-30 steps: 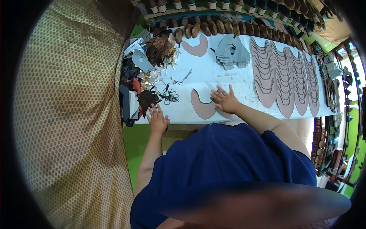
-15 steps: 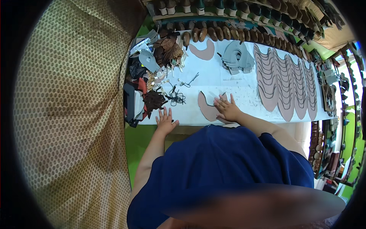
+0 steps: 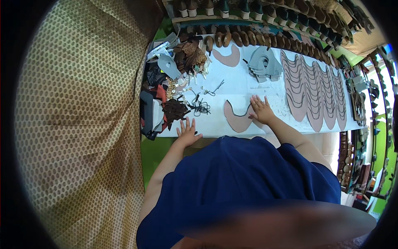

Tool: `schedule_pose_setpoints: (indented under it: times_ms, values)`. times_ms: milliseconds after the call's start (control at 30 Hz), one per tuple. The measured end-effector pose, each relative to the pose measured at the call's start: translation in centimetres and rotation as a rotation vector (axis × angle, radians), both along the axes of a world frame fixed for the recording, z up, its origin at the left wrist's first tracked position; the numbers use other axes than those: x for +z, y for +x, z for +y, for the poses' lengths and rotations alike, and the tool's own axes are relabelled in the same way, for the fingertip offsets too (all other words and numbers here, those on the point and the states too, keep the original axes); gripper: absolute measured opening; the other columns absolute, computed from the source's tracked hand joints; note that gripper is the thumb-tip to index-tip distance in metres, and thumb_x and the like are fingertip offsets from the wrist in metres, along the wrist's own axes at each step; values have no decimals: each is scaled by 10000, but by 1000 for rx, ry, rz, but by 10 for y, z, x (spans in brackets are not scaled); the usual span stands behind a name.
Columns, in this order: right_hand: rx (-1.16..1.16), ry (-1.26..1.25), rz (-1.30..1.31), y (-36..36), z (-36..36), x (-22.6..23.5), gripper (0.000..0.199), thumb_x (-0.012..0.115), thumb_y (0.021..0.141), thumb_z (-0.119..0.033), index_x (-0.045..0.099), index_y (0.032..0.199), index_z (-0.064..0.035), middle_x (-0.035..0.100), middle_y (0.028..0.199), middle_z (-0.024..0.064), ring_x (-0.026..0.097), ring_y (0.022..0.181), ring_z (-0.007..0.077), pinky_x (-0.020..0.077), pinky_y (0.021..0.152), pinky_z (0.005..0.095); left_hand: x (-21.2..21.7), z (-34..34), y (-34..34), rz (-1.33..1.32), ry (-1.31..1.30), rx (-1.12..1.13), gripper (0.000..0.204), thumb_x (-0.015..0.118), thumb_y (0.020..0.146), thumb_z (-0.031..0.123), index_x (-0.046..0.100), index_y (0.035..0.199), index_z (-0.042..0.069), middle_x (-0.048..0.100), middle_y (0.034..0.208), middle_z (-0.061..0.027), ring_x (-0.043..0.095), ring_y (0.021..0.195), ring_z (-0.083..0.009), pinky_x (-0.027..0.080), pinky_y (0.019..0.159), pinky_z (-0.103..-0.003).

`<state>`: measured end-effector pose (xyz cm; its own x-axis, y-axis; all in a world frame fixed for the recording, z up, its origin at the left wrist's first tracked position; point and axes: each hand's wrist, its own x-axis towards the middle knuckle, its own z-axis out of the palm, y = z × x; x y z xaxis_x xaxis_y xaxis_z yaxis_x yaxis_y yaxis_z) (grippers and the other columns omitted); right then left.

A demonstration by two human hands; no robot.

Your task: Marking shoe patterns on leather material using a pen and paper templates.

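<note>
A pinkish-brown, U-shaped cut piece (image 3: 237, 121) with a dark inner edge lies flat near the front of the white-covered table (image 3: 215, 122). At its right arm is my right hand (image 3: 263, 111), palm down with fingers stretched out; the fingertips reach past the piece and part of that arm is hidden. My left hand (image 3: 188, 133) rests by the table's front edge, fingers spread and holding nothing. Close to it are a dark brown scrap heap (image 3: 175, 111) and a tangle of black cord (image 3: 200, 108).
Overlapping rows of similar pieces (image 3: 296, 106) cover the right side. Grey cut pieces (image 3: 264, 66) are stacked farther back, beside another U-shaped piece (image 3: 229, 56). Wooden shoe lasts (image 3: 251, 38) line the rear. Mixed materials (image 3: 168, 66) crowd the left, beside a patterned curtain (image 3: 91, 116).
My right hand has slid off the middle of the U-shaped piece toward its right side, uncovering more of it. The whole view has shifted slightly. My left hand stays by the edge.
</note>
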<state>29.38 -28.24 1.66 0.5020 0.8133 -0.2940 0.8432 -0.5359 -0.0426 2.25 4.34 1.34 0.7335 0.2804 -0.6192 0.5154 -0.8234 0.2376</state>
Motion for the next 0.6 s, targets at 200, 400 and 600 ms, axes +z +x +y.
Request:
schedule_pose_setpoints:
  times_ms: [200, 400, 600]
  values:
    - [-46, 94, -131, -12, 2, -9, 840, 407, 950, -585, 188, 1542, -32, 182, 1616, 149, 141, 1503, 291, 73, 1200, 529, -1, 8, 1, 15, -67, -15, 984, 509, 894, 638, -52, 1576, 204, -214, 1616, -131, -219, 1462, -420, -60, 1118, -651]
    - [63, 85, -135, -36, 5, 0, 837, 405, 945, -591, 209, 1534, -29, 214, 1604, 152, 175, 1496, 290, 86, 1203, 521, -1, 13, 3, 18, -118, -12, 972, 478, 902, 655, -57, 1575, 200, -227, 1611, -136, -237, 1456, -420, -69, 1116, -647]
    - [153, 91, -98, -47, 10, -2, 849, 386, 938, -623, 213, 1538, -49, 224, 1602, 143, 189, 1491, 300, 63, 1198, 546, 0, 14, 0, -2, -124, -16, 954, 449, 910, 664, -58, 1575, 207, -225, 1612, -136, -235, 1458, -418, -64, 1117, -647]
